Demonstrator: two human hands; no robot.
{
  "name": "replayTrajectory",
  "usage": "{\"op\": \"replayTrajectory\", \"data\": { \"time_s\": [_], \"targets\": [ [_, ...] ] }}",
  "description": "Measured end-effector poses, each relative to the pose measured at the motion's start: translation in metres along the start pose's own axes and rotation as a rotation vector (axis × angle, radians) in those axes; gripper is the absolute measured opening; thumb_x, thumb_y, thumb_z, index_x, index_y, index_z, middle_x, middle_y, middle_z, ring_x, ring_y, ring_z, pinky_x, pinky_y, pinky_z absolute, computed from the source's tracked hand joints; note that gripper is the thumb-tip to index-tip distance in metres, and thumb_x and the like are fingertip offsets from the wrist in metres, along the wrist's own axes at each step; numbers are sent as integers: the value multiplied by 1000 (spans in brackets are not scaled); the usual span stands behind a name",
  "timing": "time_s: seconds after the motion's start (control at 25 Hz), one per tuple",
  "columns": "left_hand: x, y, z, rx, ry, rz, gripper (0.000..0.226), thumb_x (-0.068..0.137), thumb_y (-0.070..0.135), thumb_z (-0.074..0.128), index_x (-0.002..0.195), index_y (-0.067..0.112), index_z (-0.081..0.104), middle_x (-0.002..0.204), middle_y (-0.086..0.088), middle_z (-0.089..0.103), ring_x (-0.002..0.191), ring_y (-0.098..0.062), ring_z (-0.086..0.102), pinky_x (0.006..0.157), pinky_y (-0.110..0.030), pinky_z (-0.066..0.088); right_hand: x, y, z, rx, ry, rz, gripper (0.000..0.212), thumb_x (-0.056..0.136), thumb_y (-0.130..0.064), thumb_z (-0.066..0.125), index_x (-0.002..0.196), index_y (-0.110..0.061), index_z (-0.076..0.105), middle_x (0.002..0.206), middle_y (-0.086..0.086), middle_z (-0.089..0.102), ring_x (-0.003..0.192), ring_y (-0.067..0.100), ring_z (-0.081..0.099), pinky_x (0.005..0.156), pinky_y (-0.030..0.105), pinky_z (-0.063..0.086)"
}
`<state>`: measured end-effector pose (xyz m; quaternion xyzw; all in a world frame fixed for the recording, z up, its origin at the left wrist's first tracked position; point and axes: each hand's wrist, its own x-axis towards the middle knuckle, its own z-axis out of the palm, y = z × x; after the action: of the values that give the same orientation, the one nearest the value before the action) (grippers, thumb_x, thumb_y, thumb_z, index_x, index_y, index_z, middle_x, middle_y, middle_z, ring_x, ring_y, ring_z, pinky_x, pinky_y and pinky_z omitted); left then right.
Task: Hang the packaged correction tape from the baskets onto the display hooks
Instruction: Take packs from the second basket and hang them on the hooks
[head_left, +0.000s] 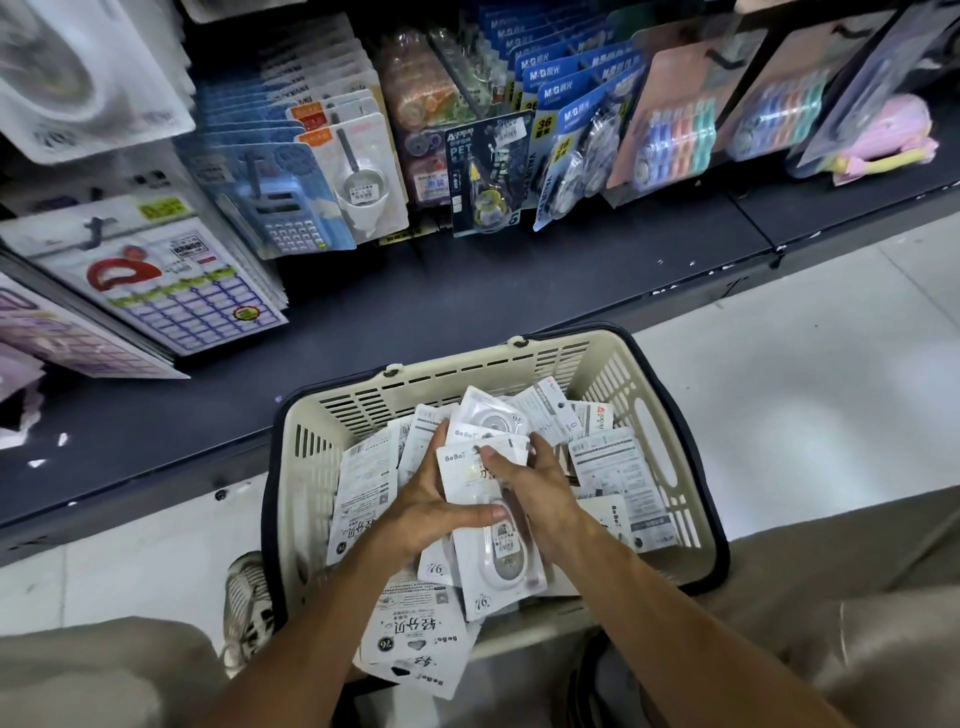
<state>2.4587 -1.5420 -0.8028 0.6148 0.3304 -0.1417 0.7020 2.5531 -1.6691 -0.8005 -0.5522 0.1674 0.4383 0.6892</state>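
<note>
A cream plastic basket with dark handles sits on the floor in front of me, full of white packaged correction tapes. Both hands are inside it, holding one small stack of packs. My left hand grips the stack from the left, thumb across the front pack. My right hand grips it from the right, thumb on the pack's upper part. Above, display hooks carry hanging stationery, among them blue-carded correction tape packs.
A dark shelf base runs between basket and hanging goods. Calculator packs and label sheets hang at left, coloured tape sets at right. A shoe stands left of the basket; my knees fill the bottom corners.
</note>
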Motion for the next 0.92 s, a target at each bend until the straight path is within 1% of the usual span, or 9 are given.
{"op": "replayTrajectory", "data": {
  "time_s": [0.08, 0.16, 0.28, 0.4, 0.48, 0.56, 0.68, 0.8, 0.92],
  "targets": [
    [-2, -3, -3, -15, 35, 6, 131, 44, 28, 101, 149, 49, 27, 125, 13, 73, 116, -11, 69, 95, -32, 58, -4, -2, 2, -50, -35, 21, 41, 86, -11, 78, 124, -13, 64, 110, 11, 77, 100, 32, 75, 85, 48, 62],
    [-2, -5, -3, -68, 67, 49, 112, 49, 18, 101, 144, 32, 43, 116, 8, 77, 109, -13, 73, 83, -29, 61, -7, -9, 7, -94, -115, -34, 32, 87, -12, 78, 117, -18, 68, 111, 11, 76, 100, 31, 75, 78, 42, 63],
    [-1, 7, -9, -135, 111, 142, 98, 45, 21, 101, 128, 36, 50, 113, 8, 78, 105, -13, 75, 79, -32, 63, -5, -29, 17, -162, -212, -214, 38, 80, -19, 84, 113, -32, 71, 143, -2, 55, 107, 22, 72, 81, 39, 62],
    [2, 20, -18, -143, 96, 227, 88, 50, 18, 100, 121, 41, 53, 116, 5, 77, 105, -14, 75, 76, -30, 63, 2, -43, 15, -132, -267, -299, 77, 73, -19, 90, 137, -38, 52, 147, -10, 47, 113, 20, 70, 83, 42, 61],
    [2, 15, -19, -86, 82, 205, 94, 46, 21, 101, 121, 47, 49, 116, 7, 76, 106, -13, 74, 78, -33, 64, 6, -40, 4, -213, -277, -232, 101, 69, -19, 91, 146, -50, 32, 140, -8, 57, 108, 12, 71, 77, 30, 61],
    [1, 5, -15, -13, 85, 145, 110, 43, 22, 102, 128, 51, 39, 115, 11, 76, 107, -8, 73, 84, -34, 63, 4, -28, -4, -360, -340, -94, 89, 68, -20, 90, 137, -47, 40, 127, -4, 71, 106, 11, 72, 78, 26, 60],
    [3, -9, -10, 84, 86, 95, 110, 40, 28, 103, 127, 47, 37, 109, 18, 76, 102, 2, 70, 84, -25, 60, 6, -12, -15, -462, -331, 15, 78, 69, -11, 77, 137, -30, 45, 121, 2, 73, 114, 22, 68, 97, 43, 55],
    [7, -4, -9, 52, 101, 76, 96, 32, 38, 100, 114, 39, 52, 101, 23, 77, 94, -2, 75, 72, -21, 61, 3, -13, -9, -415, -243, 6, 64, 71, -4, 61, 132, -22, 52, 118, 6, 72, 102, 22, 71, 83, 37, 60],
    [12, 10, -13, -97, 105, 64, 83, 37, 37, 99, 113, 28, 66, 103, 9, 81, 96, -13, 77, 75, -29, 62, 0, -26, -5, -389, -247, -35, 46, 88, -6, 66, 128, -27, 59, 115, 1, 76, 100, 22, 74, 83, 41, 62]
  ]
}}
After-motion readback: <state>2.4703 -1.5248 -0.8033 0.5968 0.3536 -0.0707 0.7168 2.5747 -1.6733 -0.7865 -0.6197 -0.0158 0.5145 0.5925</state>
